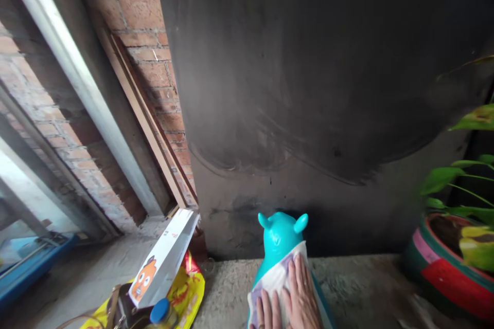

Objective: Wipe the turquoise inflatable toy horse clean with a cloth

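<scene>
A turquoise animal-shaped toy (pixel 278 244) with two ears stands at the bottom middle, its head toward the dark wall. A white and pale purple cloth (pixel 276 280) lies over its back. My right hand (pixel 303 293) rests flat on the cloth, fingers stretched out. To its left, the fingers of my left hand (pixel 267 309) also lie flat on the cloth; the rest of that hand is cut off by the lower edge. The toy's lower body is hidden under the cloth and hands.
A dark board (pixel 309 87) stands behind the toy. At left are a white box (pixel 165 257) with an orange cartoon figure, a yellow bag (pixel 193 290) and a blue-lidded jar (pixel 160 311). A painted plant pot (pixel 451 272) stands at right. Planks (pixel 146 123) lean against brick.
</scene>
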Motion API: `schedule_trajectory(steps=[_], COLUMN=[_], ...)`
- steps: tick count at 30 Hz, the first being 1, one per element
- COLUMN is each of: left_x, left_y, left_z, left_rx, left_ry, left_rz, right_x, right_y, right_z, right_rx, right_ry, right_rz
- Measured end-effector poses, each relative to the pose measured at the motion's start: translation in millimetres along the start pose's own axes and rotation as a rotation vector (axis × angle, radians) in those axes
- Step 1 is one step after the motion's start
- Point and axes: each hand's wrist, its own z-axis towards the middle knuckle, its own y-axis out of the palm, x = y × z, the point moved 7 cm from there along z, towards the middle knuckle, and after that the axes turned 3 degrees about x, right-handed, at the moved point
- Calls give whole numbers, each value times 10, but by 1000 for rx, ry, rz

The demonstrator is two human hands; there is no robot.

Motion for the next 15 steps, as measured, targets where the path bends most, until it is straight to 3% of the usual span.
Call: schedule_trajectory(steps=[4,6,10,13,15], left_x=[-430,-509,-485,-511,-581], left_y=[348,405,338,363,447], left_z=[-484,-462,-157,-161,-334], left_rx=[-41,-32,30,40,48], left_ry=[-105,-146,-148,-116,-109], left_rz=[-6,-58,-286,-337,-247], right_x=[-45,-94,-115,-132,-137], right_y=[34,143,340,262,154], right_z=[680,1043,1636,1671,1402], right_rx=[2,-92,-210,-184,-138], right_ry=[-145,-182,-75,-47,-49], right_rz=[-11,25,70,70,63])
